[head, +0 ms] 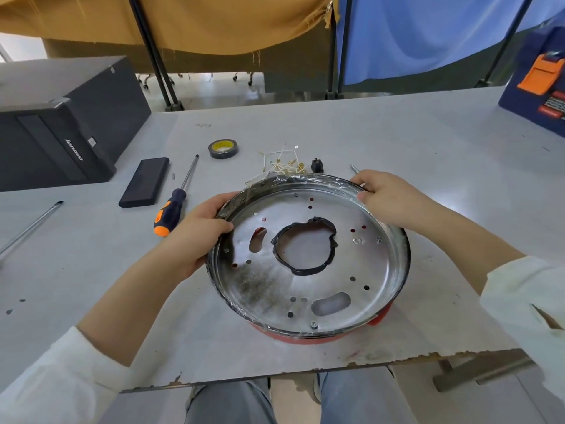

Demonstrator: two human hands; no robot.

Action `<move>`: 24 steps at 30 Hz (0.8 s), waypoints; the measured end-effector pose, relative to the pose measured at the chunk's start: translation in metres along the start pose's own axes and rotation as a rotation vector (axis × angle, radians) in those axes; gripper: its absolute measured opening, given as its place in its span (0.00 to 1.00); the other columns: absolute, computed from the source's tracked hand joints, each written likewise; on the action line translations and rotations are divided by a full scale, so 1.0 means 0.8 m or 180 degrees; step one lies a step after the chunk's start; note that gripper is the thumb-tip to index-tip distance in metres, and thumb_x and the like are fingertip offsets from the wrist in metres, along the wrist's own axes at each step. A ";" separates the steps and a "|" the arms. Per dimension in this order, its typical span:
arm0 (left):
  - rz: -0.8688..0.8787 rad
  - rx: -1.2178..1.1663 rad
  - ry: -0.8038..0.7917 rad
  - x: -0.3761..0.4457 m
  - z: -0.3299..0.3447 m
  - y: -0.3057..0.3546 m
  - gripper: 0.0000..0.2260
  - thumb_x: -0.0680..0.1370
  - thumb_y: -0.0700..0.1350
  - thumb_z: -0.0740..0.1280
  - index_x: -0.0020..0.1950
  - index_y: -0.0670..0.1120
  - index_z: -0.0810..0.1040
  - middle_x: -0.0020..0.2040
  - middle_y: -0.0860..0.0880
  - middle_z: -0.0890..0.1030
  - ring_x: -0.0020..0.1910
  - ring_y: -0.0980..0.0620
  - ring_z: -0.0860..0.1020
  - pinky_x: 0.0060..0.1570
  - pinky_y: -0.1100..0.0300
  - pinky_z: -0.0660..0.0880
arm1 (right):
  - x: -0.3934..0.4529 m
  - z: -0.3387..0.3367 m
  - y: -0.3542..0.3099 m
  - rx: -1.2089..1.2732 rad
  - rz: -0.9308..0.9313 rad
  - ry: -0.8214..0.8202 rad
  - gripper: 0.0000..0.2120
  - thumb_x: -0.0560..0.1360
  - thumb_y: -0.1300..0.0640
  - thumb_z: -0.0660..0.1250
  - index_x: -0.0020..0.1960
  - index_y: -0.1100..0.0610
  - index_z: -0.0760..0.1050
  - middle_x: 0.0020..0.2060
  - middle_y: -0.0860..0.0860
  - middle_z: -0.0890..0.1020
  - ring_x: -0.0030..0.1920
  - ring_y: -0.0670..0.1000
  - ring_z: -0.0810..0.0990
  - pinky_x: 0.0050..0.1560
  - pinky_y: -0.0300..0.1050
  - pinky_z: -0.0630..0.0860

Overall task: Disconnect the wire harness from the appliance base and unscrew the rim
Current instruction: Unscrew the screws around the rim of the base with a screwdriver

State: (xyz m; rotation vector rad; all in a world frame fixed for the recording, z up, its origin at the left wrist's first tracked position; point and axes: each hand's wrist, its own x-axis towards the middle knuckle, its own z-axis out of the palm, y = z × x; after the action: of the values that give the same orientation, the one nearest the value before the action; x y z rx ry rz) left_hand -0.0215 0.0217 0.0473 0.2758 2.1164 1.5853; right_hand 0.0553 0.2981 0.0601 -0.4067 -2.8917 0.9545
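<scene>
The round appliance base [305, 286] lies on the table in front of me, a shiny metal pan with many holes and a black-edged middle opening over a red shell. Its rim [400, 246] is wrapped in clear film. My left hand [198, 237] grips the rim at the left, thumb over the edge. My right hand [385, 197] grips the rim at the far right. The wire harness [284, 165], thin pale wires with brass terminals, lies on the table just behind the base. A small black plug part [317, 166] sits beside it.
An orange-and-black screwdriver [175, 206] lies left of the base, with a black flat block [145, 182] and a tape roll [223, 149] near it. A second tool's tip [354, 169] shows behind my right hand. A black computer case [61, 123] stands far left, a blue box [538, 84] far right.
</scene>
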 end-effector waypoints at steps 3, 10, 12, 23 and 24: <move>0.0034 0.0008 0.0009 0.000 -0.001 0.001 0.26 0.77 0.28 0.55 0.54 0.59 0.76 0.50 0.50 0.83 0.47 0.50 0.83 0.38 0.58 0.79 | 0.002 0.002 -0.003 -0.0029 -0.0007 0.0025 0.08 0.79 0.58 0.57 0.55 0.51 0.71 0.47 0.50 0.78 0.42 0.49 0.75 0.43 0.43 0.71; 0.0103 0.0249 0.0134 0.000 -0.011 0.007 0.23 0.77 0.29 0.56 0.57 0.57 0.76 0.50 0.51 0.82 0.47 0.52 0.82 0.43 0.59 0.79 | 0.018 0.015 -0.034 -0.0467 -0.0371 0.0109 0.17 0.81 0.53 0.52 0.69 0.46 0.64 0.57 0.46 0.76 0.53 0.51 0.74 0.52 0.50 0.72; 0.0154 0.0367 0.0228 0.000 -0.014 0.009 0.21 0.78 0.31 0.58 0.59 0.56 0.75 0.54 0.52 0.81 0.53 0.51 0.80 0.55 0.55 0.77 | 0.027 0.022 -0.041 -0.0640 -0.0473 0.0088 0.18 0.81 0.56 0.50 0.69 0.44 0.64 0.55 0.47 0.76 0.49 0.51 0.74 0.48 0.49 0.71; 0.0861 0.2628 0.1383 0.061 -0.074 -0.016 0.14 0.80 0.43 0.59 0.64 0.47 0.75 0.56 0.48 0.76 0.61 0.45 0.72 0.61 0.53 0.67 | 0.042 0.029 -0.028 -0.0696 -0.0431 0.0290 0.23 0.78 0.62 0.55 0.65 0.38 0.68 0.47 0.44 0.74 0.45 0.49 0.70 0.43 0.48 0.71; 0.0593 0.2921 0.1410 0.068 -0.079 -0.021 0.16 0.79 0.41 0.59 0.66 0.46 0.73 0.60 0.45 0.75 0.63 0.40 0.70 0.61 0.49 0.67 | 0.043 0.029 -0.026 -0.0672 -0.0451 0.0288 0.23 0.78 0.62 0.55 0.65 0.39 0.69 0.48 0.45 0.75 0.44 0.48 0.70 0.43 0.47 0.70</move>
State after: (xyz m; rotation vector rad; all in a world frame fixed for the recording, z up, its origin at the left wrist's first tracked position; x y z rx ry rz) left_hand -0.0975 -0.0131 0.0312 0.4505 3.1424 0.6716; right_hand 0.0143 0.2780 0.0535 -0.2454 -2.9007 0.5973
